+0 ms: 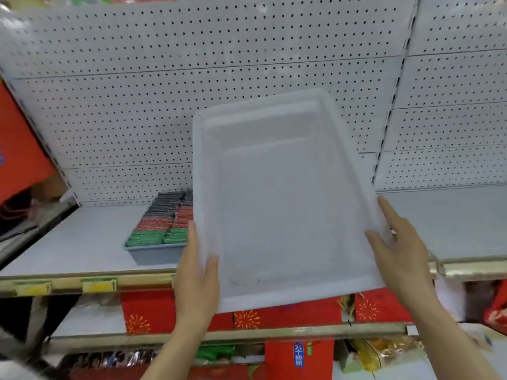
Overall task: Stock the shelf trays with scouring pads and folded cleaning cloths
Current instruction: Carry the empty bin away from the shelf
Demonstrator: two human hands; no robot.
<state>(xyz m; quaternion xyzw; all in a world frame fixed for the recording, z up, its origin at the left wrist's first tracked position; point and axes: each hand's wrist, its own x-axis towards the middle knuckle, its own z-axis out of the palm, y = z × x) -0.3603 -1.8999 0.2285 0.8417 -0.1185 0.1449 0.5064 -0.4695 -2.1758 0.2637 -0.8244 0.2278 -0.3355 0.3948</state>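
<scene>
1. A translucent white tray (279, 198) is held up in front of the shelf, tilted so its open inside faces the camera, its far end raised toward the pegboard and its near end lower; nothing lies in it
2. The left hand (196, 278) grips the tray's lower left rim: the thumb lies over the inner face, while the fingers run up along the outer edge
3. The right hand (397, 250) holds the tray's right rim, with the thumb on the inner face and the index finger stretched up along the edge; the other fingers are hidden behind the tray, so how firmly this grip closes cannot be told
4. Just left of the held tray, a grey tray (156, 252) stands on the shelf (82, 239), packed with rows of flat packs (164, 218): green at the front, red in the middle, dark grey at the back. Whether these are pads or cloths is too blurred to tell
5. The shelf's front edge carries a rail with yellow price labels (98, 285)
6. Behind the shelf rises a white pegboard (137, 91), divided by a slotted upright (395, 97) on the right
7. Below, a lower shelf holds red packs with a firework pattern (247, 316), and further down lie more mixed goods, blurred
</scene>
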